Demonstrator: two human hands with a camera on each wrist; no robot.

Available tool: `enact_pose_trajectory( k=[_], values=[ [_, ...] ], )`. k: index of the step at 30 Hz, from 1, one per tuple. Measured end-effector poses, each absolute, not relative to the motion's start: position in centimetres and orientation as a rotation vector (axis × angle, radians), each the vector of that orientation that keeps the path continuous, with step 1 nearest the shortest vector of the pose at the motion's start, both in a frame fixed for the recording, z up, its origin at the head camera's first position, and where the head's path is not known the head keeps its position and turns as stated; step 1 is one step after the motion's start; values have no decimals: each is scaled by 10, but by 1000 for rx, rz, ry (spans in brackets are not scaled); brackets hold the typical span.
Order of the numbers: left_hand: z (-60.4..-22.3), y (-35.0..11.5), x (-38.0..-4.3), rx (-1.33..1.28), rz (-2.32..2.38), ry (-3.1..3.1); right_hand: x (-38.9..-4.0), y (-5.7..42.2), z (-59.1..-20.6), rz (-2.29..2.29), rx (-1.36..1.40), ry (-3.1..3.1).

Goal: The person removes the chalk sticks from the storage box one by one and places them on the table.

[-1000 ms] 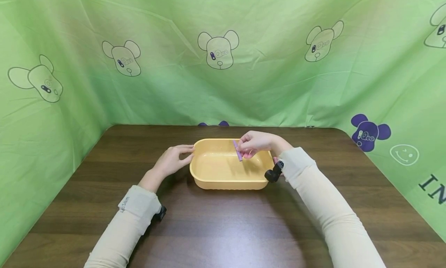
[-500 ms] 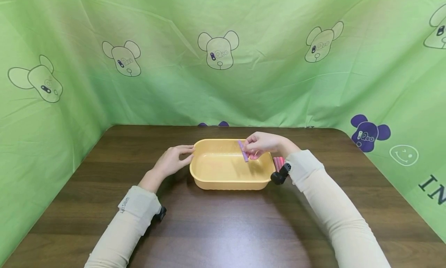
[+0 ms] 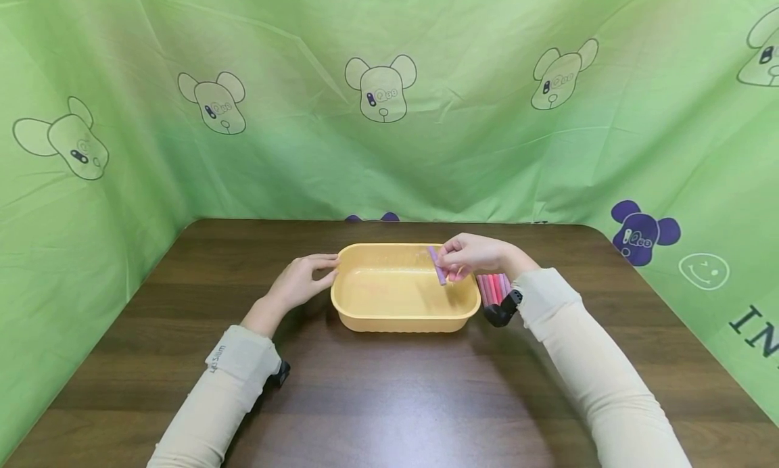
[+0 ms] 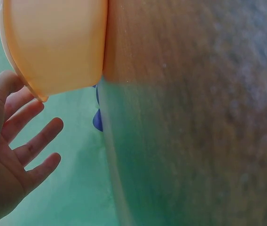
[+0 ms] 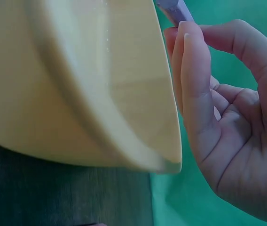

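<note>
A yellow oval-cornered plastic basin [image 3: 402,324] stands on the table, its inside floor bare in the head view. My right hand [image 3: 471,255] pinches a short purple stick [image 3: 437,265] between thumb and fingertips, above the right part of the basin. In the right wrist view only the lower end of that stick [image 5: 176,10] shows, near the basin's rim [image 5: 175,122]. At the basin's left end, my left hand [image 3: 299,280] touches the rim with thumb and fingertips, the fingers fairly straight. The left wrist view shows that hand's [image 4: 16,141] other fingers spread loosely.
Several pink and purple sticks [image 3: 493,289] lie side by side on the table against the basin's right end, partly behind my right wrist. A brown wooden table [image 3: 365,400] runs beneath everything. A green printed cloth [image 3: 450,164] hangs at the back and sides.
My right hand has moved steadily to the right with the purple stick, uncovering the row of sticks beside the basin. My left hand and the basin have stayed put.
</note>
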State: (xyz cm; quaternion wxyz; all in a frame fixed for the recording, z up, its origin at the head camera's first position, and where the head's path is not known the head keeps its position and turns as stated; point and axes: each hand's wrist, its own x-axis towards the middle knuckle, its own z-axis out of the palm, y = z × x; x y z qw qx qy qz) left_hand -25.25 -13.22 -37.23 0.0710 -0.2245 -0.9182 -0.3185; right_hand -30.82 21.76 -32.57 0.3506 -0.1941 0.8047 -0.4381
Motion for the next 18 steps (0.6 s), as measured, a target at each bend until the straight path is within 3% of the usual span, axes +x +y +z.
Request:
enact_pose_trajectory(
  k=[18],
  values=[
    [-374,-133,-254,-665,-966,-2781,-303,245,-327,-1148,-468,2117]
  ],
)
